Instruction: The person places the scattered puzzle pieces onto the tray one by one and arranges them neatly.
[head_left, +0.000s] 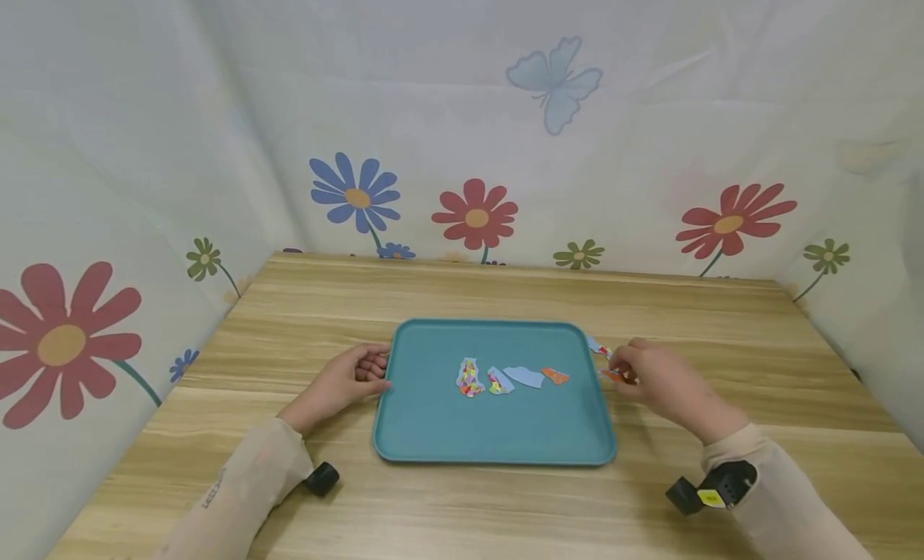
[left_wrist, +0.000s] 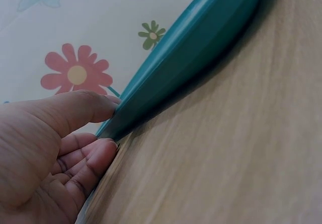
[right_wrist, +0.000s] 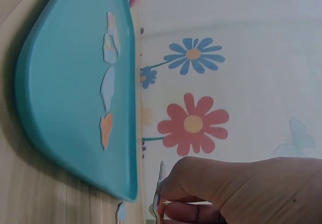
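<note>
The left hand [head_left: 345, 383] is pinching the left rim of a teal, rounded rectangular tray [head_left: 491, 432] on the wood-grained counter [head_left: 462, 516], its thumb and curled fingers closed on it. Just outside the tray's right edge, the right hand [head_left: 660, 387] is pinching a thin, irregular, partly orange piece [right_wrist: 158, 204], with a flat multicoloured piece [head_left: 599, 347] lying beside it. Two flat patterned pieces [head_left: 470, 378], a pale blue piece [head_left: 524, 376] and an orange piece [head_left: 555, 375] are forming a loose row inside the tray.

Right hand [head_left: 658, 377] partly hides 1 scrap [head_left: 611, 375] (seemingly orange).
</note>
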`<act>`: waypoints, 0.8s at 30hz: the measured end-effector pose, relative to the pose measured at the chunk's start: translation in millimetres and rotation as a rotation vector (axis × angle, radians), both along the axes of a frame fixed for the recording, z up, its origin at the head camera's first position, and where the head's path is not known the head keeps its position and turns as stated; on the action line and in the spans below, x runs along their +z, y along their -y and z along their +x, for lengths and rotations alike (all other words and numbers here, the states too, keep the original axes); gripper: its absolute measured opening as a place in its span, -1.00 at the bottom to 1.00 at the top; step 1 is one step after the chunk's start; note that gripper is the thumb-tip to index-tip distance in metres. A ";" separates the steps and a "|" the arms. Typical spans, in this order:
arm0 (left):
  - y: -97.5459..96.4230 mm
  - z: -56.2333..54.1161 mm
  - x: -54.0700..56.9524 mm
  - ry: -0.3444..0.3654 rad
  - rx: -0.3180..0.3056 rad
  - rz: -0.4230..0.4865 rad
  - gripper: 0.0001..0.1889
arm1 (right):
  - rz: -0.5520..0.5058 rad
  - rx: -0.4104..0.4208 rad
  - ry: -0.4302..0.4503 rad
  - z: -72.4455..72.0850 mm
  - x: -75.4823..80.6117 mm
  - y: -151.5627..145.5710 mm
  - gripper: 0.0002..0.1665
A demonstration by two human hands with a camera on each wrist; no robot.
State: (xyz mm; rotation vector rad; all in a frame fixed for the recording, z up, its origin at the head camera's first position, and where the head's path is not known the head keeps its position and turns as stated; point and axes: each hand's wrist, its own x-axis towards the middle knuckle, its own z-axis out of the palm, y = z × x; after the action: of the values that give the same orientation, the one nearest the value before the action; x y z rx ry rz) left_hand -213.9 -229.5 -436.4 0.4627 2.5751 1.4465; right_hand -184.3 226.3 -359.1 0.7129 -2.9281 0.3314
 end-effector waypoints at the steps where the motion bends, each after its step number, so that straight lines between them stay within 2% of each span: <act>1: 0.2 -0.2 0.0 -0.001 0.000 -0.002 -0.35 | -0.004 0.008 -0.010 0.9 0.7 2.9 -0.84; 8: 2.1 -1.6 0.1 -0.008 -0.003 -0.017 -0.35 | 0.001 0.049 -0.049 5.8 4.5 25.1 -0.86; 15: 1.2 -1.9 3.4 -0.007 -0.002 -0.024 -0.35 | -0.016 0.075 0.009 7.0 3.5 45.3 -0.82; 24: 0.1 -1.3 5.8 0.007 0.007 -0.026 -0.36 | -0.016 0.104 0.018 8.7 0.4 64.6 -0.80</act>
State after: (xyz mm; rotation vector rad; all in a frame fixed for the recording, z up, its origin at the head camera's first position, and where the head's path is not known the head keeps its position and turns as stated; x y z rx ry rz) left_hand -215.2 -229.6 -430.6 0.4454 2.5889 1.4129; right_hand -175.6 161.6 -358.8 0.8661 -2.9080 0.3717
